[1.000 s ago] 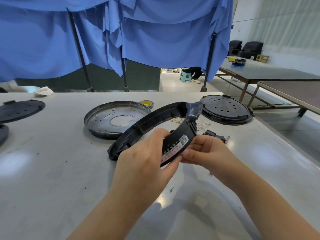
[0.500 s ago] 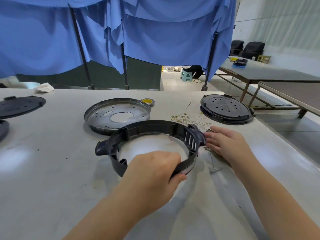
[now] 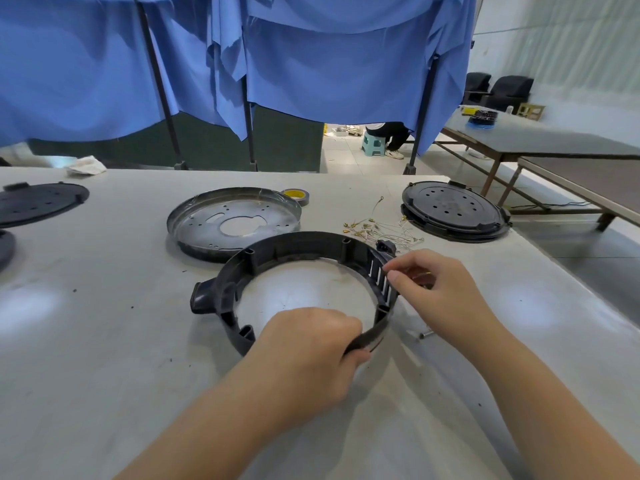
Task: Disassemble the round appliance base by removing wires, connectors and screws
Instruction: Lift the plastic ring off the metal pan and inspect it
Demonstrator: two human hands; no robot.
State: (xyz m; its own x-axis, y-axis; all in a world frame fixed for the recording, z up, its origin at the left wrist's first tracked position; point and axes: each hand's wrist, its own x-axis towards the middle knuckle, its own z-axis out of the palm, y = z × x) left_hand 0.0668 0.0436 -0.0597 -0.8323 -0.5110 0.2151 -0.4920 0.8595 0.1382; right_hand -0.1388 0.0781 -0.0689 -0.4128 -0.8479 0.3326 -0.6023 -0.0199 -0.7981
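the dark plastic ring-shaped appliance base (image 3: pixel 301 247) lies flat on the pale grey tabletop (image 3: pixel 104 341), near the middle, its open centre showing bare surface. the left hand (image 3: pixel 308 355) grips the ring's near rim, fingers curled over the edge and thumb on the outer wall. the right hand (image 3: pixel 436 289) sits at the ring's slotted right side, thumb and forefinger pinched narrow on something small and gold-tinted; what it is cannot be told.

just behind the ring, touching or nearly so, rests a round silver metal plate with a raised rim and a cut-out centre (image 3: pixel 235 220), and a small roll of yellow tape (image 3: pixel 295 195) sits at its far edge. a loose tangle of thin pale wires with brass terminals (image 3: pixel 377 230) lies right of the plate, between ring and a black perforated round lid (image 3: pixel 453 213) near the tabletop's right edge. a small metal screw (image 3: pixel 425 335) lies close to the right wrist. another black round lid (image 3: pixel 38 202) sits at the far left edge. open surface stretches left of the ring and toward the near edge.
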